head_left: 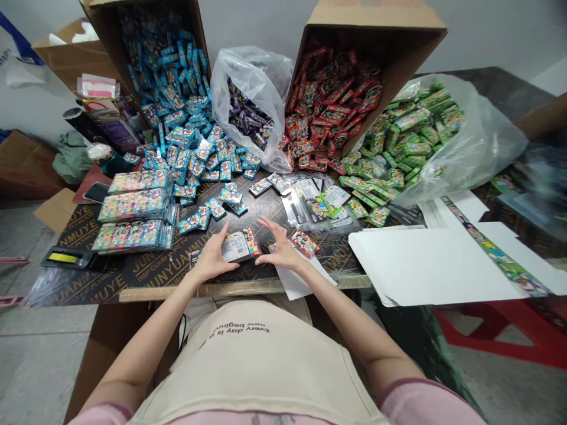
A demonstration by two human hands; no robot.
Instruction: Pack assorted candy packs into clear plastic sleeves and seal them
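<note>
A short row of small candy-style boxes (236, 247) lies on the table in front of me. A grey-white face with a barcode shows on it, and a red box (251, 241) stands at its right end. My left hand (211, 255) is closed around the row's left end, fingers on the far edge and thumb on the near edge. Just right of the row, my right hand (283, 252) is open, thumb and fingers spread apart in a C shape. A loose red box (304, 243) lies beyond the right hand's knuckles. Partly under that hand is a white sheet (295, 283).
Blue boxes (195, 147) spill from a carton. A plastic bag (217, 77) holds purple boxes; red boxes (328, 112) fill another carton, green boxes (411, 130) a bag. Wrapped packs (128, 236) are stacked left. Printed plastic sleeves (316, 206) and white card sheets (425, 260) lie right.
</note>
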